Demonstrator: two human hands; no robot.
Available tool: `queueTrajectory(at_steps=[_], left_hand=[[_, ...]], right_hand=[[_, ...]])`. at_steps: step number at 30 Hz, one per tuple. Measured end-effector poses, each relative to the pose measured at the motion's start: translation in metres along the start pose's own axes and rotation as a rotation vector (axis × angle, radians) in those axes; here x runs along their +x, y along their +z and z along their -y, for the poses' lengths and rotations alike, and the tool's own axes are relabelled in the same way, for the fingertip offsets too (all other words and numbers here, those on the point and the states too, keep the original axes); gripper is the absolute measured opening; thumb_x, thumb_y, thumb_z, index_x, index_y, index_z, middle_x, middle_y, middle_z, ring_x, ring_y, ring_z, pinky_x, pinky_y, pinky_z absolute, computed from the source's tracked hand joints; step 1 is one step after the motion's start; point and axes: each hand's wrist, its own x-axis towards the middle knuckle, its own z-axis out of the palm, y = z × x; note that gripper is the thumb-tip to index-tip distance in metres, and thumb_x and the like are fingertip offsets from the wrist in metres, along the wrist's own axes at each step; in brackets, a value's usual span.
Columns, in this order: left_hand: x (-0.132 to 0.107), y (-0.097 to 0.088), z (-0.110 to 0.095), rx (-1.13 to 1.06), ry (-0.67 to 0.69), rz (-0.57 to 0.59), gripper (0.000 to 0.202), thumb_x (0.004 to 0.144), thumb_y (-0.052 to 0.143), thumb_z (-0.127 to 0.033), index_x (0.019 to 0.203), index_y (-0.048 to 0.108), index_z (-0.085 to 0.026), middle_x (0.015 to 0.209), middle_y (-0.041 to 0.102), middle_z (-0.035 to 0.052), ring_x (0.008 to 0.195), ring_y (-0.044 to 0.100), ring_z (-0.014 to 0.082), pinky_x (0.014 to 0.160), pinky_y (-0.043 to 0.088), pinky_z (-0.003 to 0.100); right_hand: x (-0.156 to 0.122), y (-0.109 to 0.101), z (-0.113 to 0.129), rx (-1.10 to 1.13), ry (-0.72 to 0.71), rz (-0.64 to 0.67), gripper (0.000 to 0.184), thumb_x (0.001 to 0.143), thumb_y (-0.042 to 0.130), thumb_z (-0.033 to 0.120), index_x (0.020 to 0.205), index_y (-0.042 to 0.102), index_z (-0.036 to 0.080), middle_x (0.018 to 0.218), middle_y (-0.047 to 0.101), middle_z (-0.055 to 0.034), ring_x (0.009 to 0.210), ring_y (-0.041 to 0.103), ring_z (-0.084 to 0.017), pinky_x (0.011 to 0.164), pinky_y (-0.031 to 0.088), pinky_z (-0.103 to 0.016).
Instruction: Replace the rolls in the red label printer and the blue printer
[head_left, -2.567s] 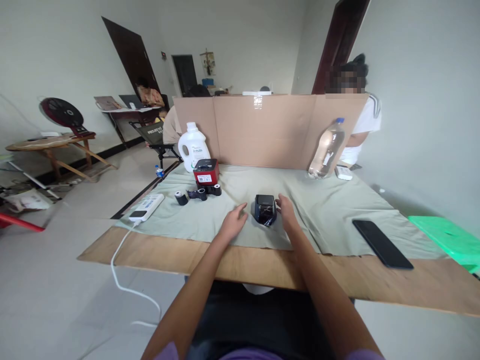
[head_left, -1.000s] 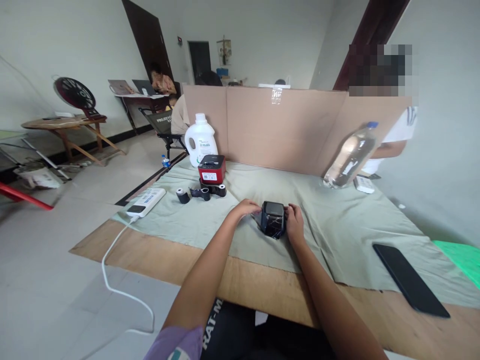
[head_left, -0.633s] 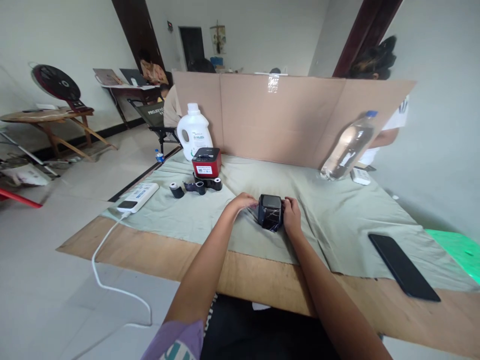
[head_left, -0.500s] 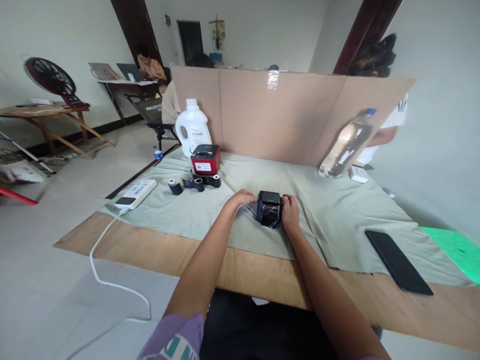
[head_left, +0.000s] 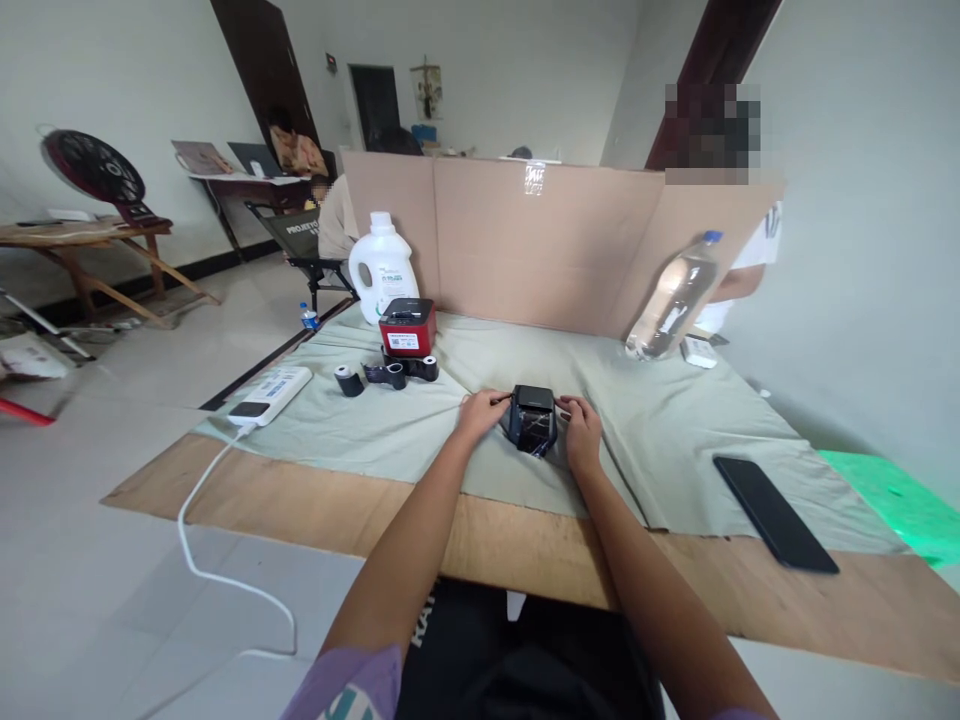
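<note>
A small black box-shaped device (head_left: 534, 420) sits on the grey-green cloth in front of me, with a flat top and a glossy, crinkled dark front. My left hand (head_left: 481, 412) is at its left side, thumb and fingers closed at the upper edge. At the opposite side my right hand (head_left: 581, 425) has bent fingers whose tips touch the upper right edge. The fingertips' exact hold is too small to make out. Further back on the left, a red and black box (head_left: 409, 328) rests near several black rolls, among them a roll with a white core (head_left: 349, 382).
A white jug (head_left: 384, 270) stands before the cardboard screen (head_left: 525, 250). On the right are a tilted clear bottle (head_left: 671, 300), a small white box (head_left: 699, 351) and a black phone (head_left: 776, 512). A white power strip (head_left: 271, 395) trails its cord leftward. People sit beyond.
The view has shifted slightly. The device stays between my hands on the cloth. My left fingers are bent more at its edge, and the right hand's palm sits a little further from its side.
</note>
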Motion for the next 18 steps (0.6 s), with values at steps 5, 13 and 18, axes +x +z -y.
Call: queueTrajectory(at_steps=[5,13,18], left_hand=[[0.0,-0.001,-0.001,0.029,0.006,-0.002,0.031,0.091,0.055,-0.041,0.114,0.076,-0.035,0.122,0.073,-0.0014,0.121,0.063,0.0238,0.112,0.037,0.04],[-0.002,-0.001,-0.002,0.036,0.015,0.002,0.031,0.093,0.053,-0.042,0.112,0.077,-0.036,0.118,0.075,-0.0015,0.117,0.065,0.0229,0.112,0.037,0.04],[-0.002,-0.002,-0.002,0.025,0.014,0.005,0.031,0.093,0.053,-0.042,0.111,0.077,-0.036,0.118,0.075,-0.0021,0.118,0.065,0.0229,0.114,0.035,0.041]], right_hand=[[0.007,-0.003,0.004,-0.032,-0.052,0.1,0.04,0.087,0.045,0.047,0.106,0.066,0.017,0.12,0.071,-0.0154,0.119,0.065,-0.028,0.095,0.051,-0.041],[0.03,0.0,-0.016,-0.198,-0.15,0.24,0.061,0.093,0.037,0.057,0.131,0.059,0.014,0.14,0.06,-0.0163,0.134,0.054,-0.026,0.116,0.036,-0.046],[0.039,-0.005,-0.004,-0.496,-0.23,0.264,0.052,0.095,0.039,0.048,0.128,0.065,0.018,0.13,0.067,-0.0131,0.124,0.061,-0.027,0.108,0.043,-0.045]])
